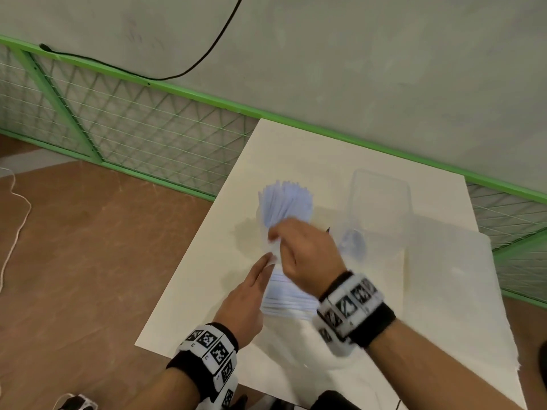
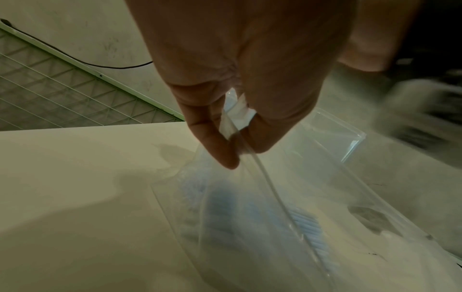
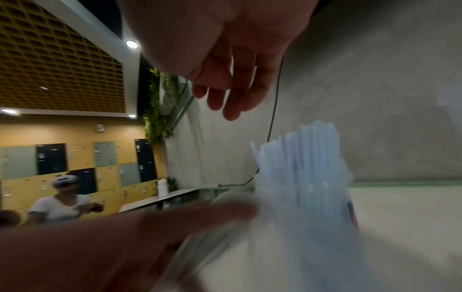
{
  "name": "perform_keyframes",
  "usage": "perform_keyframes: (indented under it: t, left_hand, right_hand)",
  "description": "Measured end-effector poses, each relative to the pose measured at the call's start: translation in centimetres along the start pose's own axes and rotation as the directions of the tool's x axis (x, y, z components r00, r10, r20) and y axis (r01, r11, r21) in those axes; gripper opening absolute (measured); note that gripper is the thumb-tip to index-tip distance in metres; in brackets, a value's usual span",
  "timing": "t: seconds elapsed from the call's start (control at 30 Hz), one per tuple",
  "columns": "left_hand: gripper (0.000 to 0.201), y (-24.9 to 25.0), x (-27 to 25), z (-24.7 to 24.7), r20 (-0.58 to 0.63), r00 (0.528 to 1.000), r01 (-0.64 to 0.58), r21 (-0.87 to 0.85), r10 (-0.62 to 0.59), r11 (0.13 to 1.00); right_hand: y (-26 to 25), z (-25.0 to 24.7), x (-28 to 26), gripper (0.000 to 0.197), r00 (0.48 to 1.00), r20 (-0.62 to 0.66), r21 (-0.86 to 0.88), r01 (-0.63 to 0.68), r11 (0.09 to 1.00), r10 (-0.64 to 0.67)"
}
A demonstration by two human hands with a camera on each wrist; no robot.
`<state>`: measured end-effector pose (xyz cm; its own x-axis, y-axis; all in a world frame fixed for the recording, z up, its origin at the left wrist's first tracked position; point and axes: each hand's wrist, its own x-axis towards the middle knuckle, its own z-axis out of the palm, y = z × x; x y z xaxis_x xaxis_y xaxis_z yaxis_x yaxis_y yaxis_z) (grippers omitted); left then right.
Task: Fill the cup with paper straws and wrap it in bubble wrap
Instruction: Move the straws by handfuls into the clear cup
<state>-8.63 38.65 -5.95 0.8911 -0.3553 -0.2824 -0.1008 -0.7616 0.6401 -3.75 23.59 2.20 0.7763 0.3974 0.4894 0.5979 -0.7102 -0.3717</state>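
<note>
1. Two hands are working close together at the middle of the white table (image 1: 204, 291) in the head view. The left hand (image 1: 248, 294) is reaching along the left side of a clear bag (image 1: 287, 300) of spare straws lying flat, probably to keep it steady. The right hand (image 1: 305, 255) is hovering just near of the upright paper straws (image 1: 285, 202). These are standing bunched in a faint, transparent cup (image 1: 262, 223), just far of both hands. The bubble wrap (image 1: 450, 285) is lying spread to the right, apparently waiting for the wrapping step, with a clear box (image 1: 381, 199) at its far-left corner.

2. Seen from the left wrist, the left hand (image 2: 237, 59) is pinching the edge of the bag (image 2: 250, 217) between thumb and fingertips (image 2: 225, 154). It is likely lifting the mouth so the straws inside can be drawn out.

3. Seen from the right wrist, the right hand (image 3: 225, 49) is showing loosely curled fingers (image 3: 232, 110) apart from the paper straws (image 3: 307, 168), which are rising to the right of them. Motion blur low in this view is hiding the thumb, so whether this hand is gripping anything cannot be told.
</note>
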Motion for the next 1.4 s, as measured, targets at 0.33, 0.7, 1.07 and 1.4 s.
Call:
perform_keyframes:
  t: [0.33,0.7,1.07,1.4]
  left_hand:
    - [0.103,1.3,0.0,1.6,0.009,0.994,-0.109,-0.124,0.111,0.986]
    - [0.106,1.7,-0.2,2.0,0.01,0.993,-0.113,-0.104,0.114,0.988]
    - [0.105,1.0,-0.8,1.6,-0.012,0.997,-0.08,-0.098,0.08,0.992]
    - [0.104,1.1,-1.1,1.1,-0.012,0.998,-0.061,-0.1,0.06,0.993]
  right_hand:
    - [1.8,7.5,-13.6,0.054,0.656,0.551,-0.417,-0.32,0.851,0.516]
    - [2.5,8.0,-14.7,0.028,0.639,0.49,-0.566,-0.285,0.774,0.593]
    - [3.6,8.4,-12.9,0.031,0.546,0.586,-0.602,-0.202,0.772,0.6]
    - [3.3,8.9,-13.2,0.027,0.497,0.632,-0.596,-0.179,0.783,0.594]
